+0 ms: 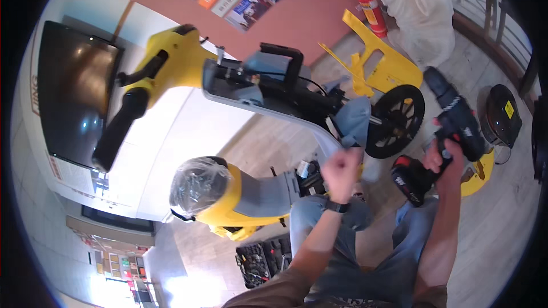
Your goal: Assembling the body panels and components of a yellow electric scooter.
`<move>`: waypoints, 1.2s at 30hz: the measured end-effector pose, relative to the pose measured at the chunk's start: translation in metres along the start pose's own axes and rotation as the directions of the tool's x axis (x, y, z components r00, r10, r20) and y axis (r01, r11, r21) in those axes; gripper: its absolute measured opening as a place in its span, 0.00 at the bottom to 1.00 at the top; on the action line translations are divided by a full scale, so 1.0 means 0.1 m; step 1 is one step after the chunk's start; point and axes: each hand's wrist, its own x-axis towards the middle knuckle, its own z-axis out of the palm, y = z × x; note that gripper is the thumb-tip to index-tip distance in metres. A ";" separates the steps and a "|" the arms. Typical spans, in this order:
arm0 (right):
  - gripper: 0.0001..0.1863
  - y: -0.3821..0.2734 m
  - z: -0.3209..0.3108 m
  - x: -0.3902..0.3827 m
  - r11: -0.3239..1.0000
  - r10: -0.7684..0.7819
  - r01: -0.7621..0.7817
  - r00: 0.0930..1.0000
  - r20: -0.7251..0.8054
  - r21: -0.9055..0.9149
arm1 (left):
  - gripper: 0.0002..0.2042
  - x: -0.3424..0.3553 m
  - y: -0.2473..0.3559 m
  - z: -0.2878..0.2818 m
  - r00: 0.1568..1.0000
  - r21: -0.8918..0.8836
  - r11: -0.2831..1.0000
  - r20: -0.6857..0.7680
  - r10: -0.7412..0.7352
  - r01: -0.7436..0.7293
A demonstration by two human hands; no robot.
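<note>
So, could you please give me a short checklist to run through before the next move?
1. Drill held securely: ok, the right hand is closed around its handle.
2. Finger off the trigger: cannot tell, the view does not show it clearly.
3. Bit fitted in the drill: cannot tell, none can be made out at the nose.
4. Left hand clear of the scooter: cannot tell, it is blurred and overlaps the grey frame in this view.
5. Tool case open: ok, it lies open on the floor to the left of the person's legs.
</note>
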 end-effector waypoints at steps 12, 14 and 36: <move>0.28 0.90 0.69 0.25 0.985 0.154 -0.133 0.964 0.215 -0.113 | 0.48 1.08 0.01 -0.30 0.967 -0.218 0.952 -0.189 0.172 -0.213; 0.26 0.92 0.72 0.30 0.978 0.177 -0.151 0.965 0.192 -0.146 | 0.46 1.09 -0.06 -0.40 0.985 -0.249 0.956 -0.124 0.124 -0.151; 0.16 0.52 0.59 0.11 0.926 0.216 -0.277 0.946 -0.240 -0.257 | 0.29 0.81 -0.12 -0.24 0.916 -0.241 0.930 -0.359 0.180 -0.277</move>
